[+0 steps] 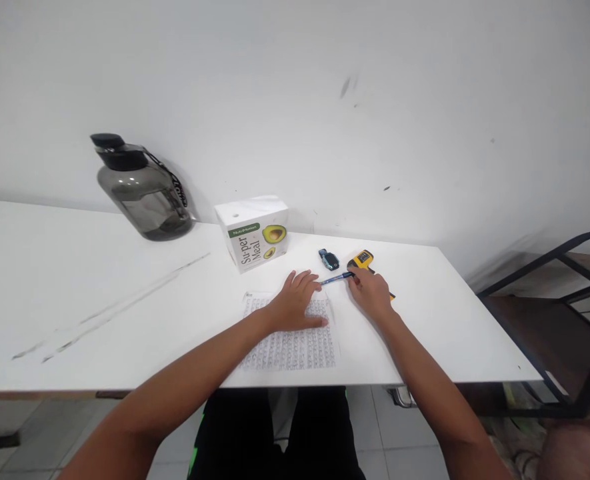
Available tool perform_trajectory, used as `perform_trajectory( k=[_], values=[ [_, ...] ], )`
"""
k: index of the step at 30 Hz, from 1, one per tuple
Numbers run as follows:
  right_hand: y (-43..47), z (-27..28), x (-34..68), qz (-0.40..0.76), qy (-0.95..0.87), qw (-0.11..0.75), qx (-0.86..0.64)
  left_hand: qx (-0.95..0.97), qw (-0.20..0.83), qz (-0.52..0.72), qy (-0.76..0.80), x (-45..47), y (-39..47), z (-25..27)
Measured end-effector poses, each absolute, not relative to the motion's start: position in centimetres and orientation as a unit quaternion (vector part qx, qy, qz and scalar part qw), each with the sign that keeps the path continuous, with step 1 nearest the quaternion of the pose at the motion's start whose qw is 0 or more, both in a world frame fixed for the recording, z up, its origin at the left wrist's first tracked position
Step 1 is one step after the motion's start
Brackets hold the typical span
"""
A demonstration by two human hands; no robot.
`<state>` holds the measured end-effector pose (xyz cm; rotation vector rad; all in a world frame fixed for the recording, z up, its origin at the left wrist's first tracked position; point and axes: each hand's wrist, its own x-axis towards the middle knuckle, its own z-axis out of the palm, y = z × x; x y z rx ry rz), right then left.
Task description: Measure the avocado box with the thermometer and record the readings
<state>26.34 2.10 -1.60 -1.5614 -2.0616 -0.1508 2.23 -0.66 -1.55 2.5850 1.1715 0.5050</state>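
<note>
A sheet of paper [289, 350] covered in rows of small marks lies near the table's front edge. Across its upper part rests my left hand [295, 305], fingers spread and thumb out to the right. Its fingertips come close to one end of a blue pen [335, 278]; whether they touch it I cannot tell. My right hand [369, 290] is closed on the pen's darker right end, just off the paper's right side. Partly hidden behind that hand is a yellow and black handheld device [363, 257]. A small dark object with a bluish band, perhaps a watch [329, 259], lies beyond the pen.
On the white table [125, 313], a white box [259, 233] with avocado pictures stands behind the paper. A large grey bottle [147, 193] with a black lid is by the wall at left. A black metal-framed chair [539, 267] is beyond the table's right edge.
</note>
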Motion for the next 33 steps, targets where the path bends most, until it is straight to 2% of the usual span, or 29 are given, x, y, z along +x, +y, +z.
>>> perform_trajectory(
  k=[12,23,28,33],
  values=[
    [1.0,-1.0,25.6,0.001,-0.830,0.231,-0.508,0.897,0.117,0.175,0.388,2.2,-0.5,-2.0],
    [0.9,-0.7,25.0,0.021,-0.806,0.162,-0.569,0.913,0.094,0.140,0.373,2.2,-0.5,-1.6],
    [0.7,-0.7,24.7,0.008,-0.802,0.147,-0.578,0.915,0.073,0.156,0.364,2.2,-0.6,-1.8],
    [0.6,-0.4,24.3,0.018,-0.794,0.097,-0.600,0.917,0.058,0.171,0.355,2.2,-0.7,-2.0]
  ],
)
